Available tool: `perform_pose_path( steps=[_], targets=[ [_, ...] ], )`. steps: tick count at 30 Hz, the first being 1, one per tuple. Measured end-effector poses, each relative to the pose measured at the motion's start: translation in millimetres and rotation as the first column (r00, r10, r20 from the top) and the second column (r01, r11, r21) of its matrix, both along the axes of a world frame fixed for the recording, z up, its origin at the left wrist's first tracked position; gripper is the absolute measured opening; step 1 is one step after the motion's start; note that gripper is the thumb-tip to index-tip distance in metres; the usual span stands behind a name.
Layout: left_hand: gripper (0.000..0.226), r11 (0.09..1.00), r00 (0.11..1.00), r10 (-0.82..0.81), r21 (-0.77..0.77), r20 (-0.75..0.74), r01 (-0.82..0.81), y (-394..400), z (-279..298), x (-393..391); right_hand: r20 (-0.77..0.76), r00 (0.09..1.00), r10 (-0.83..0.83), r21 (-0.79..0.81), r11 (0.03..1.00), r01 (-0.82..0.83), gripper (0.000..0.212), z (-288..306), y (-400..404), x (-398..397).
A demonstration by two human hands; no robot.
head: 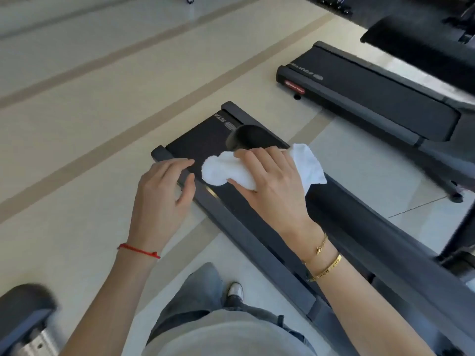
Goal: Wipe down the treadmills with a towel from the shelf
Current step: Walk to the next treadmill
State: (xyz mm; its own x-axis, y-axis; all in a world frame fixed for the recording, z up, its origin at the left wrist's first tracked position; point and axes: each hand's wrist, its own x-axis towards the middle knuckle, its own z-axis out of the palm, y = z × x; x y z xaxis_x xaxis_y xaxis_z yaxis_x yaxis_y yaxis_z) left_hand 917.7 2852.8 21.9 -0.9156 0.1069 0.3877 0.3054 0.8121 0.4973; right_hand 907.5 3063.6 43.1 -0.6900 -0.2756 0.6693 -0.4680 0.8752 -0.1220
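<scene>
Mid-wipe: right hand (272,186) fingers (246,160) grip the towel (226,172) on what looks like a handrail (246,137); left hand (164,191) loose, empty. Next: treadmill (231,206) deck, probably.

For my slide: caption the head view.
Right hand wraps a white towel on a treadmill handrail; left hand open.

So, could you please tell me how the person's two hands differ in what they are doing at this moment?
The right hand grips a white towel on a black handle bar above the near treadmill; the left hand holds nothing, fingers relaxed. The right wrist wears gold bracelets; the left wears a red string. Both reach forward over that treadmill.
</scene>
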Motion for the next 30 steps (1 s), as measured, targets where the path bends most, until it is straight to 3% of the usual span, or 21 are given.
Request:
perform_pose_path(
  steps=[10, 17, 30],
  targets=[
    [0.026, 0.944, 0.943, 0.33, -0.026, 0.045, -0.329, -91, -26, 2, 0.277, 0.93, 0.243, -0.036, 0.969, -0.243, 0.024, -39, -91, -53],
    [0.025, 0.888, 0.885, 0.458, -0.015, 0.084, -0.459, -180, -33, -38, 0.5, 0.816, 0.289, -0.15, 0.957, -0.247, 0.03, -61, -182, -124],
    [0.022, 0.845, 0.837, 0.534, -0.062, 0.117, -0.531, -372, -15, -156, 0.584, 0.74, 0.334, -0.221, 0.942, -0.251, 0.028, -61, -367, -263]
  ],
)
